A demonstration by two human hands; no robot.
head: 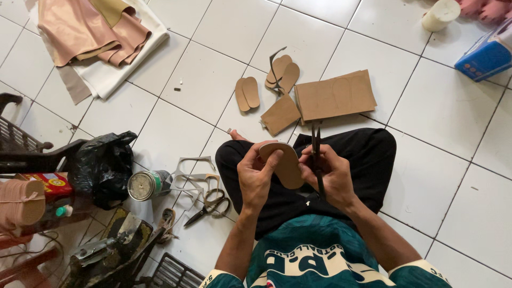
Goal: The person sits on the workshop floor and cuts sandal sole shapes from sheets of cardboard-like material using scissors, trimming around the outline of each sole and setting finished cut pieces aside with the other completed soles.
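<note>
At the far left edge of the frame a stack of pink soles (21,201) sits beside a red box (50,184), with a black plastic bag (104,166) just to their right. In the upper left, folded sheets of pink and white material (101,40) lie on the white tiled floor (213,80). Lower down, left of centre, a round metal tin (145,185) lies on its side, and near it a second pair of scissors (209,209) rests among pale offcuts (193,172). In the middle of the frame the left hand (255,175) closes its fingers and thumb around the left edge of a tan sole-shaped piece (285,162), held above the person's crossed legs in black trousers (357,160). The right hand (332,175) touches the right edge of that piece and is wrapped around a pair of dark scissors (317,152), whose blades point up the frame. Above the hands, cut tan soles (247,94) and another small pile of them (284,72) lie on the floor beside flat brown cardboard sheets (335,95). In the upper right stand a pale roll (440,14) and a blue box (486,54).
</note>
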